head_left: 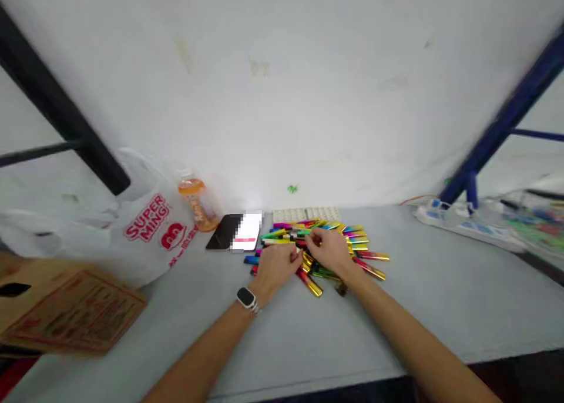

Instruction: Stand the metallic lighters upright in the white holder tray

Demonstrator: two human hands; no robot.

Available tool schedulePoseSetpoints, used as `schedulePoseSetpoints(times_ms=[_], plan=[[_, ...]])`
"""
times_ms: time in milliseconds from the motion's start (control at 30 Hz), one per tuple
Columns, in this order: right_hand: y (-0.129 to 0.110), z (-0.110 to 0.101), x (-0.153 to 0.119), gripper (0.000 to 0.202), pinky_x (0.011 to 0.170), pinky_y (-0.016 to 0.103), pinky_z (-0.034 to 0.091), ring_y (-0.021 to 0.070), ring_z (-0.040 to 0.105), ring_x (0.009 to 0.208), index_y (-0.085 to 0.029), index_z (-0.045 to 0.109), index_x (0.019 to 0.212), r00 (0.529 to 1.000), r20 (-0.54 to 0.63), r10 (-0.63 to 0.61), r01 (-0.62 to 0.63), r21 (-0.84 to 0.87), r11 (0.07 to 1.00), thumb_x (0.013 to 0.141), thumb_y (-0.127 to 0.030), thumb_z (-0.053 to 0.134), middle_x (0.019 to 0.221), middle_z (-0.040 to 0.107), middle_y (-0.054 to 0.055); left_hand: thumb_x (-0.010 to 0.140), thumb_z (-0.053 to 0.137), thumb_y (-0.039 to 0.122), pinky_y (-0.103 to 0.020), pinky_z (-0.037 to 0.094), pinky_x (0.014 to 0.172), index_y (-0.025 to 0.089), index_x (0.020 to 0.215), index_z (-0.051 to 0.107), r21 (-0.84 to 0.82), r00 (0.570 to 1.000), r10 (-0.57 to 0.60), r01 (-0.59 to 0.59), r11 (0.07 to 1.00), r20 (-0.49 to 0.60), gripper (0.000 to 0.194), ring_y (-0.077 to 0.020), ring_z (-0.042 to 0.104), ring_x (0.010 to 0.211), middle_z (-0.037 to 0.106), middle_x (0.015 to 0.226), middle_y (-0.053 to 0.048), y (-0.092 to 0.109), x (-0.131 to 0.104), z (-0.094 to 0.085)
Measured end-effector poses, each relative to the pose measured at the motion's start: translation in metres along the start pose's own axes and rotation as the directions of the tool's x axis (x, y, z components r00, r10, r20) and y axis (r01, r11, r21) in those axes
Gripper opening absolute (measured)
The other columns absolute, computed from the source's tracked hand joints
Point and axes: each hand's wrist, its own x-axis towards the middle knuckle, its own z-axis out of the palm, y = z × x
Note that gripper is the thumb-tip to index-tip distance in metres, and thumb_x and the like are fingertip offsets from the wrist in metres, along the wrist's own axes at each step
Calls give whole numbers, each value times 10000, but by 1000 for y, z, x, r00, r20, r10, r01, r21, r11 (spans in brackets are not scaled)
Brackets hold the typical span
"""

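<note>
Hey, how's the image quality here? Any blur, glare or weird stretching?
Head view: the box looks smeared by blur. Head view: glints on the shiny sticks. Head view: part of the tablet shows bright white and blocky. Head view: the dark post and blue post slant outward, perhaps wide-angle stretching.

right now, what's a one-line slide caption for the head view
Left hand and right hand close together over shiny multicoloured sticks on a grey tabletop.
</note>
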Motion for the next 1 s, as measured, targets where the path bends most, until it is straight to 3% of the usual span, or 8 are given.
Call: schedulePoseSetpoints(times_ms=[1000], plan=[[4,-9,0,178,542,258,250,139,568,603,-216,625,700,1000,6,-1,1,46,999,833,-315,561,659,674,-14,867,512,368,-279,205,557,189,579,538,-42,999,14,-16,999,-43,341,-129,472,544,578,556,-3,-4,-1,2]])
